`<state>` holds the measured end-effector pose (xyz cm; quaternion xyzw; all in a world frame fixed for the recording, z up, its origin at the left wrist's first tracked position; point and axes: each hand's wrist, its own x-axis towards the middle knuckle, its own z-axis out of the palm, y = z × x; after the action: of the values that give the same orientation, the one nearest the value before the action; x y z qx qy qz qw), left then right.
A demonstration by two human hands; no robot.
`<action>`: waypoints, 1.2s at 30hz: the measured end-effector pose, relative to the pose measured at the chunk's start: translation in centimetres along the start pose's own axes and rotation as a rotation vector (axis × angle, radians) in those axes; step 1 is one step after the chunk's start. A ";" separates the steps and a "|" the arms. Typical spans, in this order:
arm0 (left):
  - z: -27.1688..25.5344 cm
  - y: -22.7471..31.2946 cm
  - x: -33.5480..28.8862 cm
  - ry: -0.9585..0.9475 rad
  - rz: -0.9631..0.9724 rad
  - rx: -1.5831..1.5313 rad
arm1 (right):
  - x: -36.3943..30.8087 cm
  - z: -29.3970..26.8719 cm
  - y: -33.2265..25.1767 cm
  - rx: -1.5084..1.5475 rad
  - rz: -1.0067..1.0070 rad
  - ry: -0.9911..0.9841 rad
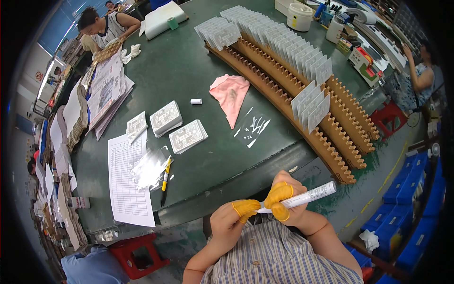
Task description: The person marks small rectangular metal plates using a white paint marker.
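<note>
Close to my body, below the table's front edge, my right hand (pixel 286 199) is wrapped round a long white tube (pixel 314 194) with dark print. Its wide end points to the right. My left hand (pixel 231 220) pinches at the tube's narrow end, and the fingertips hide most of that tip. Yellow finger covers sit on fingers of both hands. A small white cap (pixel 196 101) lies on the green table (pixel 208 165). Right of it are a pink cloth (pixel 230 94) and a clear sheet (pixel 252 128) with white smears.
Long brown notched racks (pixel 326 146) hold rows of clear plates (pixel 312 111) on the right. To the left are stacks of printed cards (pixel 188 136), clear film pieces (pixel 149 168), a yellow-black pen (pixel 166 182) and a form (pixel 125 199). A red stool (pixel 137 255) stands below; other people sit nearby.
</note>
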<state>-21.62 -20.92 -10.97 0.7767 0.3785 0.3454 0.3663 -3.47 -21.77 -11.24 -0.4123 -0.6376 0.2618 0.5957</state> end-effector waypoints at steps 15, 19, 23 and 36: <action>-0.6 0.0 0.0 0.117 -0.070 -0.050 | 0.1 0.2 0.6 -0.019 -0.036 0.074; -0.9 0.0 -0.1 0.187 -0.086 -0.088 | 0.5 0.0 0.4 -0.087 -0.108 0.078; -1.1 0.0 0.1 0.260 -0.095 -0.150 | 0.3 -0.5 1.0 -0.133 -0.059 0.115; -1.0 -0.5 -0.2 0.210 -0.043 -0.176 | -0.1 -0.7 0.3 -0.008 -0.041 0.125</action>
<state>-22.73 -20.50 -10.94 0.6926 0.3997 0.4488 0.3989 -2.76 -21.75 -11.45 -0.4171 -0.6085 0.2210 0.6379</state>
